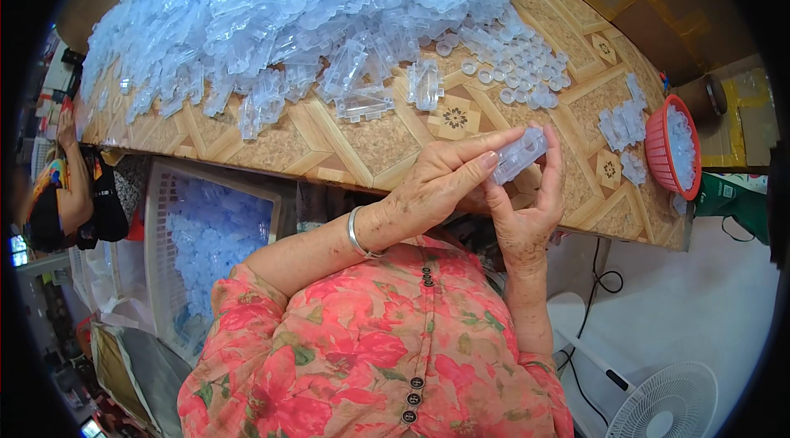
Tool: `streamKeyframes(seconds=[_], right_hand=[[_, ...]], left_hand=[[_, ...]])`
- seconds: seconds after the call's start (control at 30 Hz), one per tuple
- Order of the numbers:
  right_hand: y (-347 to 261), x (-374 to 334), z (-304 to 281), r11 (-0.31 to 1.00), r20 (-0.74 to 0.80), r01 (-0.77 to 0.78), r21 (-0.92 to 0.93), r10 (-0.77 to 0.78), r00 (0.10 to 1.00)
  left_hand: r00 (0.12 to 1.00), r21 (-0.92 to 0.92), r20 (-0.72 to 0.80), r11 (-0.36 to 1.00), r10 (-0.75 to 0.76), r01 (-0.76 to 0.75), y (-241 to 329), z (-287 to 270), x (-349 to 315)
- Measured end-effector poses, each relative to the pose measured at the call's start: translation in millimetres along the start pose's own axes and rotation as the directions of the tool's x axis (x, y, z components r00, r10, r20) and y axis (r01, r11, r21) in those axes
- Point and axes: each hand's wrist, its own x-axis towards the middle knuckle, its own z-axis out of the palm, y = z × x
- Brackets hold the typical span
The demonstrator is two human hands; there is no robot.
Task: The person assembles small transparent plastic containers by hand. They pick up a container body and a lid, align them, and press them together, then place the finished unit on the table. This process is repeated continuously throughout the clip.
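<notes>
Over the table's near edge, my left hand [429,180] and my right hand [528,224] meet around a small clear plastic piece [522,153]. My left thumb and fingers pinch it from the left. The fingers and thumb of my right hand close on it from the right and below, hiding part of it. Beyond my hands, a few clear rectangular plastic pieces [425,84] lie apart from a large heap [271,10] of similar parts. Small round clear caps [517,76] are spread to the right of that heap.
On the table's right stands a red basket [657,146] of clear parts, with joined clear pieces [623,123] beside it. A crate [154,249] full of parts sits below on the left. A white fan [671,407] is at lower right; another person's arm [72,174] shows far left.
</notes>
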Motion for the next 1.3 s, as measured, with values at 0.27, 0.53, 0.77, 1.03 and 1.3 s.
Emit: streamKeyframes(seconds=[0.27, 0.53, 0.77, 1.03, 1.3], right_hand=[[-1, 4, -7, 0.999, 0.105, -0.027, 0.024, 0.025, 0.994], [2, 4, -6, 0.989, 0.151, -0.051, 0.138, 0.03, 0.988], [3, 6, -10, 0.981, 0.217, -0.077, 0.18, 0.037, 0.976], [-3, 5, -4, 0.911, 0.242, -0.231, 0.343, 0.152, 0.958], [1, 3, -6, 0.96, 0.22, -0.132, 0.248, 0.077, 0.972]], left_hand=[[0.995, -0.13, -0.003, 0.987, -0.098, 0.097, -5, -2, -2], [0.984, -0.281, 0.01, 0.943, -0.18, 0.176, 7, -1, -2], [0.975, -0.292, 0.022, 0.931, -0.22, 0.217, 12, -4, -4], [0.984, -0.24, 0.017, 0.954, -0.179, 0.178, 11, -5, -5], [0.99, -0.172, 0.052, 0.975, -0.134, 0.141, 9, -7, -5]])
